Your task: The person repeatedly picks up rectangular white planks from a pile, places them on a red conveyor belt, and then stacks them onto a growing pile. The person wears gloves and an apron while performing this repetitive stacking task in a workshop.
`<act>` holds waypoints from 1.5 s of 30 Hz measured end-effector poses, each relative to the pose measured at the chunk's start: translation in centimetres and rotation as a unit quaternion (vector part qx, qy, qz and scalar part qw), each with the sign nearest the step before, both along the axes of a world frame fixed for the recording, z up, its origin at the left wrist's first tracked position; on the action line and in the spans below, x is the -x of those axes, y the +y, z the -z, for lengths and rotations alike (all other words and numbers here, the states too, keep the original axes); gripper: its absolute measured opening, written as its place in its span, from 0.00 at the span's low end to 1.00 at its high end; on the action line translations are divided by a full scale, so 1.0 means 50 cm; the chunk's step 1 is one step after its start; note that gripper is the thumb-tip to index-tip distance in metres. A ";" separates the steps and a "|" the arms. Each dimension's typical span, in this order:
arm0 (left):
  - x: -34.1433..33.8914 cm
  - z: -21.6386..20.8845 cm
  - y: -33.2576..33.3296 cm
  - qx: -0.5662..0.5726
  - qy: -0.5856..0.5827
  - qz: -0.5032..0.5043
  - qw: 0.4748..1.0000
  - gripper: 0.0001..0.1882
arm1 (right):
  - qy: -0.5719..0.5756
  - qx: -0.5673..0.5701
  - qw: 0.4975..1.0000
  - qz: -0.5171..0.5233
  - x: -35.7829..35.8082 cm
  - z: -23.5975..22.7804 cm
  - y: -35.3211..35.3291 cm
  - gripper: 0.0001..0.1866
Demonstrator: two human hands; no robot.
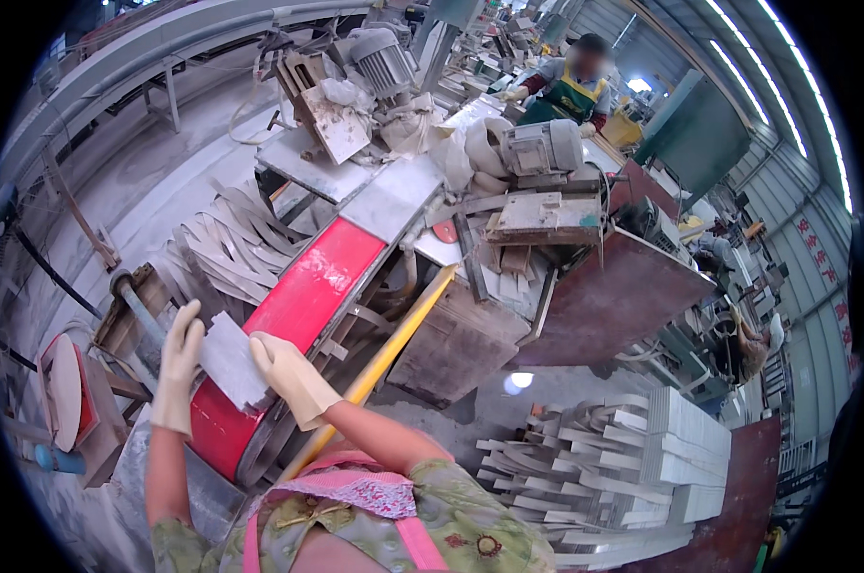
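A small stack of pale grey slats (231, 361) is pressed between my two gloved hands, above the lower end of the red conveyor belt (308, 286). My left hand (179, 368), in a cream glove, lies along the stack's left side with its fingers pointing up. On the opposite side, my right hand (291, 377) in a matching glove has its fingers against the edge, and its palm side is hidden. Whether the stack's underside touches the belt I cannot tell.
Long curved pale strips (227, 239) lie left of the belt. A yellow bar (394, 334) runs along its right side. Dusty motors (542, 148) stand at the far end, with a co-worker (575, 86) beyond. Stacked slats (680, 444) lie at lower right.
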State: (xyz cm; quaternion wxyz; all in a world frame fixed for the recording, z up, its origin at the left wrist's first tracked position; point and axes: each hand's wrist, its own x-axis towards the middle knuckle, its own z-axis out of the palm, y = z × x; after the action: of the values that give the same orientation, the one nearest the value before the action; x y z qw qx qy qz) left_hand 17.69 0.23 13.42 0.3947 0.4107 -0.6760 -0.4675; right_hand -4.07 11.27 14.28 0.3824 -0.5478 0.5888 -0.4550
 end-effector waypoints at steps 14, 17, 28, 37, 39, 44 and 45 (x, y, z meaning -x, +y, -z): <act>0.051 -0.098 -0.022 -0.324 0.135 0.193 0.916 0.24 | 0.096 0.009 0.988 0.124 -0.122 0.026 0.137 0.70; 0.058 -0.114 -0.019 -0.322 0.097 0.198 0.921 0.23 | 0.141 0.045 0.968 0.201 -0.163 0.047 0.113 0.69; 0.020 -0.023 0.030 -0.239 0.221 0.025 0.945 0.18 | 0.127 -0.002 0.991 -0.042 -0.004 0.003 0.054 0.65; -0.043 0.002 0.081 -0.222 0.163 0.084 0.958 0.45 | 0.109 0.011 0.981 -0.157 0.067 0.011 0.006 0.68; -0.093 0.030 0.057 -0.158 0.086 0.178 0.967 0.58 | 0.121 0.054 0.980 -0.149 0.058 0.023 0.005 0.67; -0.101 0.017 0.039 -0.027 -0.166 0.213 0.962 0.76 | 0.109 -0.109 0.980 -0.129 0.041 -0.015 0.023 0.71; -0.089 0.033 0.041 -0.040 -0.120 0.198 0.972 0.76 | 0.116 -0.085 0.984 -0.101 0.031 -0.005 0.037 0.71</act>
State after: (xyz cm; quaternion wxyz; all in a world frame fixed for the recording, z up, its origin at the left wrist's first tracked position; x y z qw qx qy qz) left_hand 22.14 2.28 11.79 0.1938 0.3376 -0.7672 -0.5098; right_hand -5.62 13.12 14.55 0.4007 -0.6193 0.6070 -0.2957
